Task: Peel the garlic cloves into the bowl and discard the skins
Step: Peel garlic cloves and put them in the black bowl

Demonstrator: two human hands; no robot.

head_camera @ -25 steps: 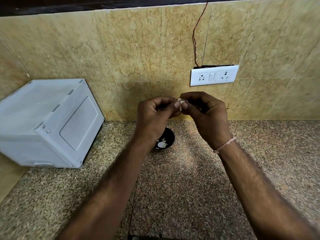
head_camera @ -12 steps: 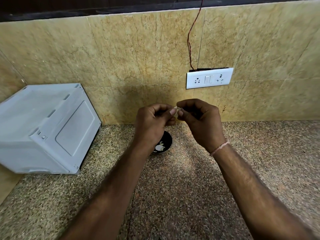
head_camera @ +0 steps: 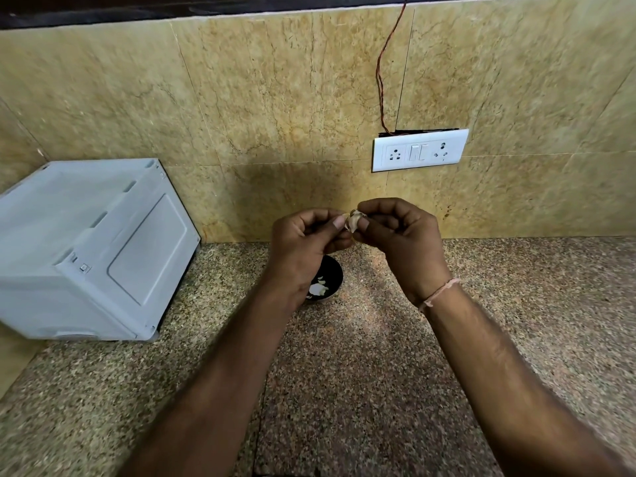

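Little has been shifted since before: the small pale papery garlic clove [head_camera: 354, 221] is still pinched between the fingers of left hand [head_camera: 303, 247] and right hand [head_camera: 401, 241], above the small black bowl [head_camera: 328, 280] on the speckled granite worktop [head_camera: 378, 356].

Left side: a grey box [head_camera: 93, 249] stands on the counter [head_camera: 378, 390] at 9 o'clock, against the wall [head_camera: 275, 98].
Far side: the wall closes 12 o'clock, with a socket plate [head_camera: 420, 150] and a wire [head_camera: 382, 70] on it.
Middle: the bowl [head_camera: 332, 278] sits under the left hand [head_camera: 303, 249].
Right side: bare counter toward 3 o'clock.
Near side: bare counter between the forearms, toward 6 o'clock.
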